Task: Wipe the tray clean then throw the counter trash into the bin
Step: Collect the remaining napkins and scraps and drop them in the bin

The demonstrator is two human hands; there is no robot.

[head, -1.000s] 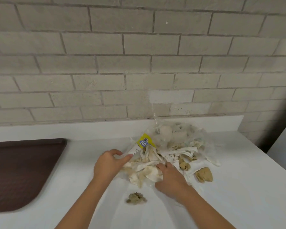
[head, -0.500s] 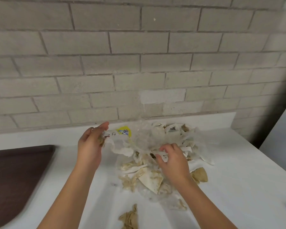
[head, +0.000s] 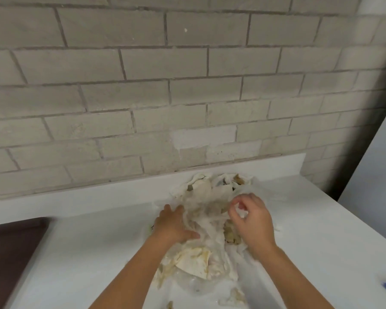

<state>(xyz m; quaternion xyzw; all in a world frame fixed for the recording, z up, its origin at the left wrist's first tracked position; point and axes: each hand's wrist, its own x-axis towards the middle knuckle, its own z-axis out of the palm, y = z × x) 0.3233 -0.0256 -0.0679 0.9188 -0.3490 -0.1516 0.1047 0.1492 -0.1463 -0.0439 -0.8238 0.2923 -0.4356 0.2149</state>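
While left hand (head: 174, 226) lies flat on the trash pile (head: 198, 262) at frame centre and right hand (head: 252, 221) pinches a white scrap (head: 240, 207), grip covers little: lifting now likely sheds soiled pieces onto bench (head: 76, 253). Stray scraps (head: 233, 296) sit lower centre; tray (head: 7, 253) lower left.

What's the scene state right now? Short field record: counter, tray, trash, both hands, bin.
counter: white, brick wall behind
tray: dark brown, far left, cut off by the frame, apart from the trash
trash pile: soiled paper napkins and clear plastic film, heaped on the counter
left hand: laid flat on the pile's left side
right hand: fingers curled, pinching a white bit at the pile's right side
loose scraps: near the bottom edge
bin: not in view
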